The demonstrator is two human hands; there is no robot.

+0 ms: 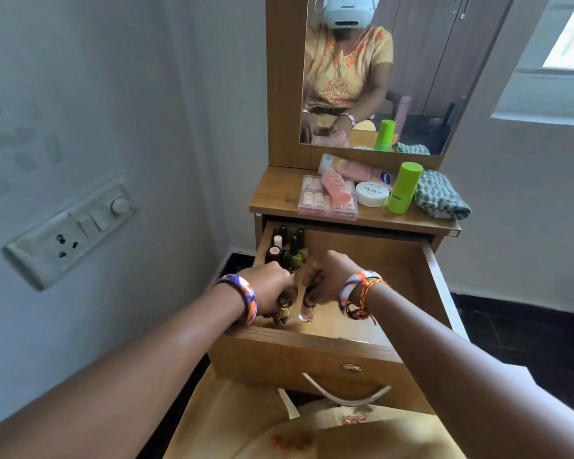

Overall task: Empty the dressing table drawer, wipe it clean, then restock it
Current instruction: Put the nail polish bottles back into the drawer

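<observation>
Our left hand (272, 286) grips a small dark bottle (283, 309); our right hand (325, 279) pinches a clear bottle (307, 309) beside it, both in the open wooden drawer (312, 346). More nail polish bottles (287, 250) cluster at eleven o'clock.

The wooden counter (272, 193) carries pink tubes (352, 170), clear nail boxes (315, 202) and a white jar (372, 193). A green bottle (405, 188) stands upright beside a folded checked cloth (441, 195).
</observation>
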